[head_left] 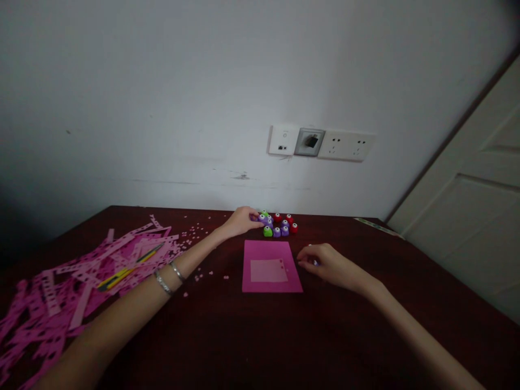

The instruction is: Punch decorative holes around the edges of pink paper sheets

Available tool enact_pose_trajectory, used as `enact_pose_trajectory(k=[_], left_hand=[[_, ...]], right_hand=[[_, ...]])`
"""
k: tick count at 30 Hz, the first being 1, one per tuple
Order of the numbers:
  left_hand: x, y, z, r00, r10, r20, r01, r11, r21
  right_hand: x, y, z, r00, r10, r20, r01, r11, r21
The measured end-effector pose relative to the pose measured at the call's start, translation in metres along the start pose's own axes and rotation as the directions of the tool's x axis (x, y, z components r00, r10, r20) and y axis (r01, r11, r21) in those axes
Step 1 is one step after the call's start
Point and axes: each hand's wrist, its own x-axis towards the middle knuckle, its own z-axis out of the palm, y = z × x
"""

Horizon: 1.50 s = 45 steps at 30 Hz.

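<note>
My left hand (244, 220) reaches to the back of the table, its fingers closed around a purple craft punch (262, 218) at the left of a cluster. Beside it stand several more small punches with white round tops, among them a green punch (267, 231) and a red punch (293, 228). In front of them lies a bright pink sheet (266, 250), with a paler pink rectangle (266, 271) on it bearing tiny dark pink cut-outs near its upper right corner. My right hand (327, 264) rests just right of the sheet, fingers curled; what they hold, if anything, is too small to name.
Punched pink paper strips (81, 276) are heaped at the left, with a yellow cutter knife (125, 273) on top. Tiny pink cut-outs (197, 233) are scattered near my left forearm. A wall with socket plates (345, 145) rises behind; a patterned strip (377, 227) lies at the right back edge.
</note>
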Motion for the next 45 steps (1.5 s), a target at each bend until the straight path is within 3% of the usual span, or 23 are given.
enact_pose_trajectory(k=[5, 11, 23, 31, 34, 38, 42, 45], left_hand=[[-0.033, 0.033, -0.007, 0.991, 0.075, 0.107, -0.069, 0.996, -0.062], [-0.057, 0.044, 0.006, 0.968, 0.127, 0.217, -0.109, 0.99, -0.091], [-0.069, 0.062, 0.014, 0.951, 0.183, 0.247, -0.156, 0.98, -0.125], [-0.073, 0.071, 0.02, 0.951, 0.14, 0.274, -0.094, 0.98, -0.174], [-0.07, 0.063, 0.017, 0.945, 0.14, 0.295, -0.097, 0.983, -0.158], [-0.063, 0.031, 0.015, 0.962, 0.084, 0.258, -0.108, 0.991, 0.083], [-0.06, 0.002, 0.02, 0.933, -0.088, 0.349, 0.025, 0.983, 0.18], [-0.061, -0.002, 0.023, 0.929, -0.15, 0.337, 0.078, 0.973, 0.218]], right_hand=[[-0.004, -0.003, -0.008, 0.999, 0.031, -0.044, -0.03, 0.999, 0.034], [-0.005, -0.002, -0.005, 0.998, 0.056, -0.037, -0.052, 0.992, 0.112], [-0.001, -0.018, 0.013, 0.998, 0.04, 0.048, -0.057, 0.905, 0.422], [0.001, -0.018, 0.018, 0.997, 0.039, 0.07, -0.067, 0.887, 0.456], [0.001, -0.012, 0.017, 0.994, 0.06, 0.096, -0.097, 0.889, 0.447], [0.001, 0.005, 0.013, 0.984, 0.127, 0.128, -0.167, 0.909, 0.381], [0.001, 0.019, 0.012, 0.968, 0.185, 0.169, -0.232, 0.917, 0.323], [0.001, 0.022, 0.013, 0.96, 0.202, 0.192, -0.256, 0.912, 0.32]])
